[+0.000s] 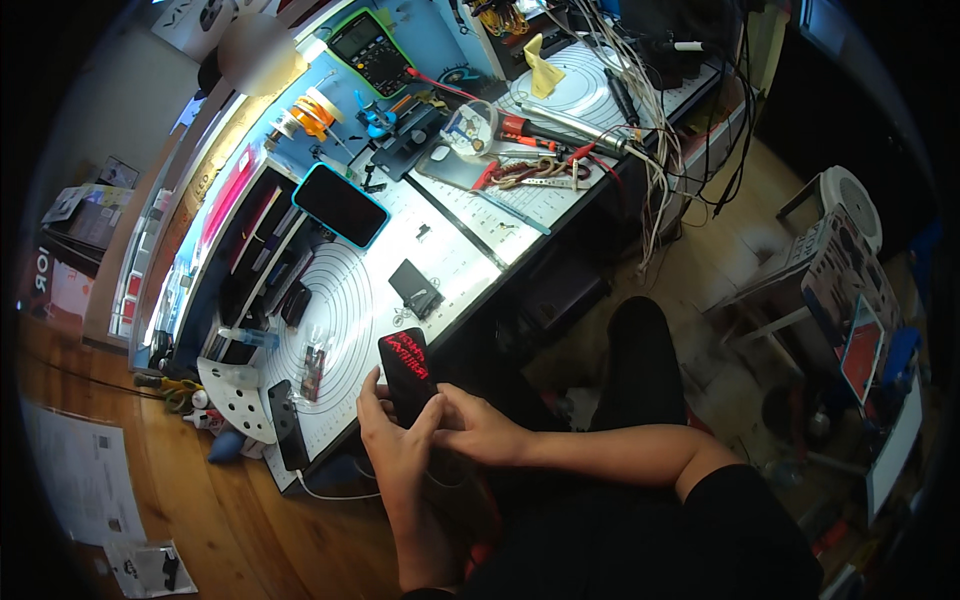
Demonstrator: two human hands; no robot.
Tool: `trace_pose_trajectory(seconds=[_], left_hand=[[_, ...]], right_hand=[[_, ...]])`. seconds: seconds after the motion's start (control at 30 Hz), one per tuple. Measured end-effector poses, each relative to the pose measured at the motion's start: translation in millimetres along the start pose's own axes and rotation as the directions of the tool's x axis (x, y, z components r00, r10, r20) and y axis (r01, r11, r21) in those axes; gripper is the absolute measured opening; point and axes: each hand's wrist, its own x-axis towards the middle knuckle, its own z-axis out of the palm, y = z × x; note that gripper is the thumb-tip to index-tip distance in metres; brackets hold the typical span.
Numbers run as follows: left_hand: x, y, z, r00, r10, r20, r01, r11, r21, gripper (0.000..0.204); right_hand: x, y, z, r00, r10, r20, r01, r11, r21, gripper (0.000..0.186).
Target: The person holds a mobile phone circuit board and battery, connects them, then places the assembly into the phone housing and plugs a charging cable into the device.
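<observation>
At the bench's near edge, my left hand [398, 440] and my right hand [475, 425] are both closed around a dark smartphone [405, 372] with red lettering lit on its black screen. Some of my fingers are hidden behind it. Just beyond it lie a small dark flat part [410, 287] and a phone with a cyan edge [338, 203]. Left of my hands, another phone [286, 425] lies along the bench edge with a white cable below it, near a small clear bag [315, 355].
The white bench [465, 230] carries a green multimeter [368, 52], tools, soldering gear [525, 130] and hanging cables [650, 200]. A slotted organiser [255, 250] lines its left back. A wooden surface [200, 500] lies at lower left, a cluttered stool [835, 280] at right.
</observation>
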Motion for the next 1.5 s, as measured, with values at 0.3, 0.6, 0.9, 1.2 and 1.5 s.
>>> trace_pose_trajectory(seconds=[0.3, 0.6, 0.9, 1.2, 1.5], left_hand=[[-27, 0, 41, 0.895, 0.075, 0.439, 0.443, -0.045, -0.895, 0.091], [-45, 8, 85, 0.722, -0.048, 0.69, 0.661, -0.247, -0.709, 0.082], [-63, -10, 117, 0.507, -0.202, 0.838, 0.782, -0.302, -0.545, 0.083], [-66, 5, 109, 0.452, -0.274, 0.849, 0.84, -0.187, -0.508, 0.078], [-37, 20, 86, 0.652, -0.182, 0.736, 0.709, -0.197, -0.677, 0.075]], right_hand=[[-45, -62, -52, 0.81, 0.295, 0.507, -0.409, 0.903, 0.128, 0.054], [-88, -46, -127, 0.713, 0.546, 0.441, -0.542, 0.827, -0.148, 0.051], [-41, 46, -273, 0.779, 0.515, -0.358, -0.239, -0.284, -0.929, 0.032], [7, 57, -357, 0.601, 0.35, -0.719, -0.145, -0.837, -0.528, 0.043], [-49, 120, -376, 0.796, 0.535, -0.283, -0.189, -0.224, -0.956, 0.04]])
